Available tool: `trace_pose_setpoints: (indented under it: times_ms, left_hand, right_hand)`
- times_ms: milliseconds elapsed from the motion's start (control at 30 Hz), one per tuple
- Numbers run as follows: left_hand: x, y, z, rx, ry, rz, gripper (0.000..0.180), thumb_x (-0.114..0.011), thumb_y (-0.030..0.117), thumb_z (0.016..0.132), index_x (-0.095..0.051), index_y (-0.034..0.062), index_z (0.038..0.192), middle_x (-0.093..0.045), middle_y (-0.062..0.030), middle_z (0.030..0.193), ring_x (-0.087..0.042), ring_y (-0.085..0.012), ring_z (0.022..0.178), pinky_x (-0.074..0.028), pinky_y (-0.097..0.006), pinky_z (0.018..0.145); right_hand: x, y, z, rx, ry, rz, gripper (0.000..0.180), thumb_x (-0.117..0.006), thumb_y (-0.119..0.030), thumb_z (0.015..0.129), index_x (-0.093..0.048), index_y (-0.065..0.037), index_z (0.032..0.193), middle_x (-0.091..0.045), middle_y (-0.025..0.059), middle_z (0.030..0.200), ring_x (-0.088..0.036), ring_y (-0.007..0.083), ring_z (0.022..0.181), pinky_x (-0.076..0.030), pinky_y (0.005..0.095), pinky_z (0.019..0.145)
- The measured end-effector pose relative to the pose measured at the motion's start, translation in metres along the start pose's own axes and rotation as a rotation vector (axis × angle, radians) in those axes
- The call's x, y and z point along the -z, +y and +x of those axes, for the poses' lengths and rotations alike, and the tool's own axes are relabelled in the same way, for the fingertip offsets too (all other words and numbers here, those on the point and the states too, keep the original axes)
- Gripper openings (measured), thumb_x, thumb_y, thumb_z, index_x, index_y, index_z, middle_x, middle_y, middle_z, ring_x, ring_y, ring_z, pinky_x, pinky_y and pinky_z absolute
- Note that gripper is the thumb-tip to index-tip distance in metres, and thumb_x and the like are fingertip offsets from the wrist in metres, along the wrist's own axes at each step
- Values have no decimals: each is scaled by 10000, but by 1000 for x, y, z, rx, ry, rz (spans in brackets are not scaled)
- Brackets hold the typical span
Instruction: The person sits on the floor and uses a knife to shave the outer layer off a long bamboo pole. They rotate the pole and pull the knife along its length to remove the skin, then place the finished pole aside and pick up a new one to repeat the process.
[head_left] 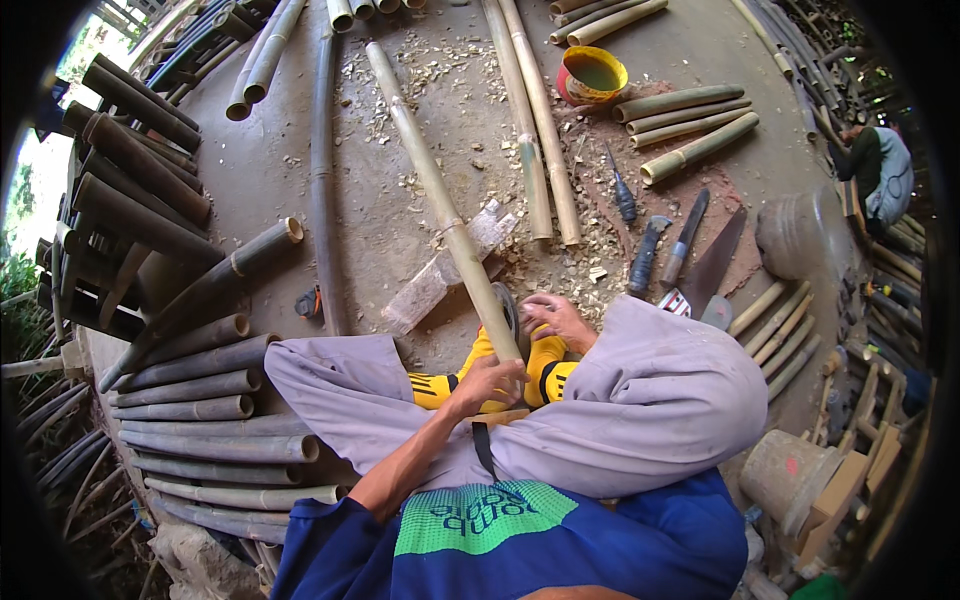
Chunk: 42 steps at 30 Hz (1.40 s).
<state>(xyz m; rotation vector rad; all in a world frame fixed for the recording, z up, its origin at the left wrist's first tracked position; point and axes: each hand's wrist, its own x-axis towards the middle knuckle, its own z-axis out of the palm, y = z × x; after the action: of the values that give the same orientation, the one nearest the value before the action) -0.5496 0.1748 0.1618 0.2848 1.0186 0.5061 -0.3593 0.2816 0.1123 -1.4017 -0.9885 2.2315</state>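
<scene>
Left hand (pixel 487 383): closed around the near end of a long bamboo pole (pixel 440 200). Right hand (pixel 553 318): fingers curled on a yellow power tool (pixel 520 375), just beside the pole; knives (pixel 665 250) lie beyond it.

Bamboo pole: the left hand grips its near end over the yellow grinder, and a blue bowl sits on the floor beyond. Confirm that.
Not quite: the bowl is yellow with a red outside, not blue. The head view shows it on the floor at the far side. The rest holds: the left hand grips the near end of the bamboo pole over the yellow grinder.
</scene>
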Motion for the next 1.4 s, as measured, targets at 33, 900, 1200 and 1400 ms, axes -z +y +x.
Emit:
trace_pose_setpoints:
  times_ms: [33, 900, 1200, 1400]
  left_hand:
    - [-4, 0, -1, 11, 24, 63, 375, -587, 343, 886, -557, -5, 1021, -642, -109, 902, -597, -153, 665, -537, -300, 616]
    - [54, 75, 19, -372, 343, -154, 446, -675, 263, 835, -495, 44, 1179, -610, -72, 979, -603, -144, 795, -507, -286, 713]
    - [51, 117, 41, -740, 236, -547, 332, -639, 212, 838, -473, 40, 1069, -591, -96, 895, -611, -227, 842, -531, -404, 745]
    - [49, 126, 6, -1070, 713, -638, 176, -609, 150, 832, -499, 17, 868, -541, -71, 687, -574, -189, 540, -537, -313, 531]
  right_hand:
    - [-6, 0, 2, -60, -145, 114, 432, -675, -270, 843, -522, -1, 1145, -613, 81, 902, -599, 116, 656, -510, 252, 549]
    - [7, 3, -52, 488, 306, -758, 472, -660, -118, 657, -546, -33, 1107, -619, 202, 780, -639, 339, 702, -494, 376, 637]
    - [10, -9, -49, 557, 140, -962, 431, -674, -105, 642, -561, -66, 1056, -627, 198, 757, -644, 355, 698, -507, 395, 617]
    - [12, -20, -35, 551, 84, -1063, 524, -775, -382, 677, -584, -83, 1062, -661, 153, 838, -651, 355, 744, -511, 406, 649]
